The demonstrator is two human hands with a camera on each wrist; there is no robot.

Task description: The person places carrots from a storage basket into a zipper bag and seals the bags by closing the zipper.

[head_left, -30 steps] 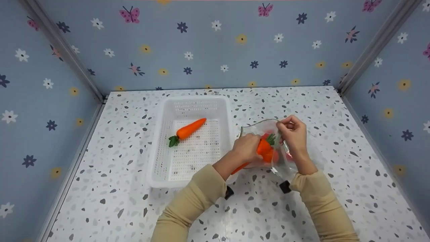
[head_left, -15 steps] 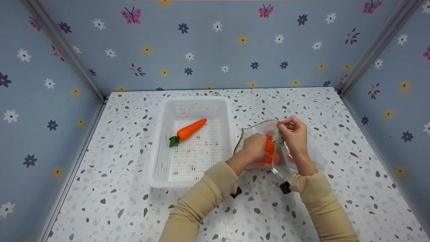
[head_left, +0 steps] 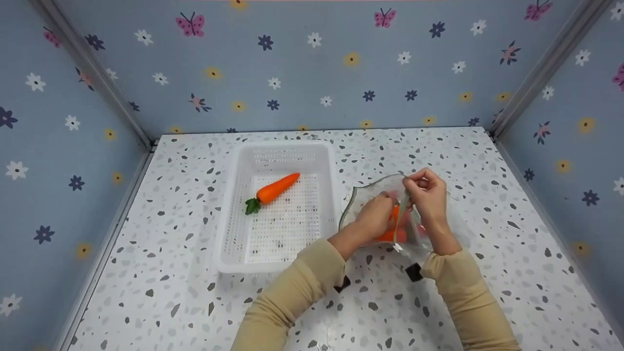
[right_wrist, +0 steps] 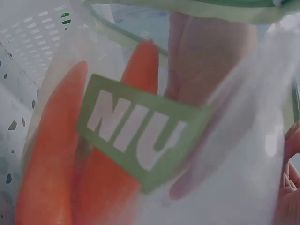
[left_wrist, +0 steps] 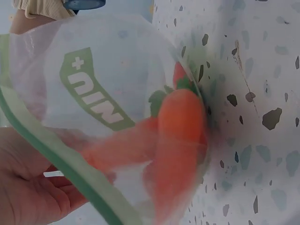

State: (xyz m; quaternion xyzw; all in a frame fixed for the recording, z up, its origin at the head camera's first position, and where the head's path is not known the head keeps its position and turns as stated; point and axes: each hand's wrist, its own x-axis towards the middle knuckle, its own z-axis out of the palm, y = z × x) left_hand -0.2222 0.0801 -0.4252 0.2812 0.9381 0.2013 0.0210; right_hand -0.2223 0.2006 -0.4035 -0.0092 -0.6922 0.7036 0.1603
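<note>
Inside a clear zip bag with a green edge, several orange carrots with green tops lie together. My left hand reaches through its mouth, beside the carrots. Plastic and the green edge partly hide its fingers, so whether they still grip a carrot cannot be told. In the right wrist view its thumb shows blurred behind the plastic, apart from the nearest carrot. At the bag's right edge my right hand pinches the rim and holds the mouth apart.
A white perforated basket stands left of the bag. One carrot lies in it, its green top toward the near left. The speckled table is bounded by blue floral walls at the back and both sides.
My left hand has moved right and deeper into the bag, taking in the carrot that stuck out of its mouth. My right hand stays at the rim.
</note>
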